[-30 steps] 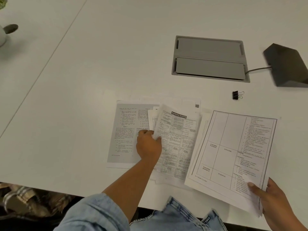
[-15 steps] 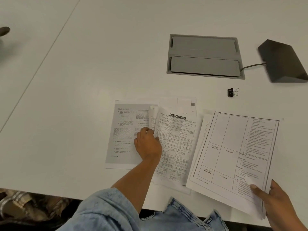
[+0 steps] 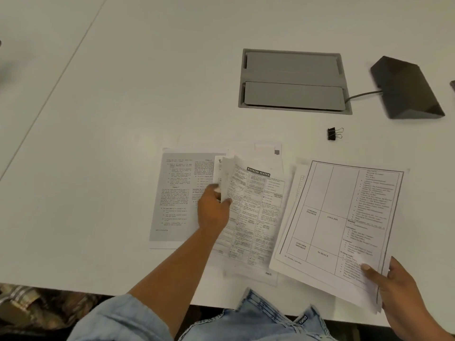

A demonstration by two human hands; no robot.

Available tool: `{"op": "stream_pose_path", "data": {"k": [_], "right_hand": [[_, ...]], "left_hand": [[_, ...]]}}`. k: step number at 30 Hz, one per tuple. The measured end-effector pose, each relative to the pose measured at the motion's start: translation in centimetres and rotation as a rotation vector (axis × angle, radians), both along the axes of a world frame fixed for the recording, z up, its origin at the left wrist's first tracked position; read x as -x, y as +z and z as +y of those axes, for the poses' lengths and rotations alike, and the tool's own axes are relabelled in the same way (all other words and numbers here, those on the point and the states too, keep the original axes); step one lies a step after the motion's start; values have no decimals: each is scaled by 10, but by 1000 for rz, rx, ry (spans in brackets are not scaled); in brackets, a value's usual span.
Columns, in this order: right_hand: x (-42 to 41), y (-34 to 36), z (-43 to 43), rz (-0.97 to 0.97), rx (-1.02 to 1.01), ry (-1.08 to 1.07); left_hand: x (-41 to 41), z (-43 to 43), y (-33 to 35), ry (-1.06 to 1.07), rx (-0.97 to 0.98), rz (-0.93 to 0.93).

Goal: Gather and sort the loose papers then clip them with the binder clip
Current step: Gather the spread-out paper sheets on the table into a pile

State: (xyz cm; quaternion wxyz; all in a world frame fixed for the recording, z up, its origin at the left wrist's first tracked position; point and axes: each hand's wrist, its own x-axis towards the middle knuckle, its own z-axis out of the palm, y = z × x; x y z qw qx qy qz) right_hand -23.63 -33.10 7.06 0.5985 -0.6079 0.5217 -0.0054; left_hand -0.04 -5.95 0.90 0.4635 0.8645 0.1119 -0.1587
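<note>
Loose printed papers lie spread near the table's front edge. My left hand (image 3: pixel 213 209) pinches the left edge of the "Banking System" sheet (image 3: pixel 256 217), which curls up off the sheets below it. A grey photocopied page (image 3: pixel 177 198) lies flat to its left. My right hand (image 3: pixel 398 294) grips the lower right corner of a small stack topped by a timetable sheet (image 3: pixel 337 217), tilted over the other papers. The black binder clip (image 3: pixel 333 133) lies alone on the table, beyond the papers.
A grey cable hatch (image 3: pixel 293 80) is set into the white table (image 3: pixel 98 143) behind the clip. A dark wedge-shaped box (image 3: pixel 406 88) with a cable sits at the far right. My denim-clad legs show below the table's front edge.
My left hand has lifted the left edge of the "Banking System" sheet higher, curling it. The stack in my right hand has stayed about where it was.
</note>
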Motion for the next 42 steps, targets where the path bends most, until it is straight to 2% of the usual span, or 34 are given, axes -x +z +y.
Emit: {"op": "stream_pose_path", "data": {"k": [5, 8, 11, 15, 20, 23, 27, 32, 36, 39, 42], "right_hand": [[-11, 6, -6, -62, 11, -21], [-18, 13, -7, -103, -4, -27], [-27, 17, -6, -125, -26, -24], [-44, 24, 8, -157, -62, 1], [-70, 28, 34, -200, -94, 106], [-82, 34, 50, -212, -159, 196], [-88, 47, 65, -248, -241, 249], [-91, 52, 76, -268, -302, 301], [-90, 55, 80, -301, -373, 294], [-88, 56, 81, -313, -406, 269], [-86, 55, 82, -329, -410, 276]], "left_hand": [[-11, 43, 27, -78, -44, -88], [-17, 70, 56, -58, 18, -155], [-21, 89, 96, 6, 148, -181], [-19, 88, 140, 63, 422, -111], [-11, 52, 151, 44, 613, -71], [-6, 27, 147, 42, 662, -44], [0, 6, 141, -2, 609, -7], [-1, 10, 131, 20, 295, -119], [6, 18, 124, 122, 396, 111], [14, 29, 114, 165, 319, 169], [18, 38, 110, 66, 495, 353]]}}
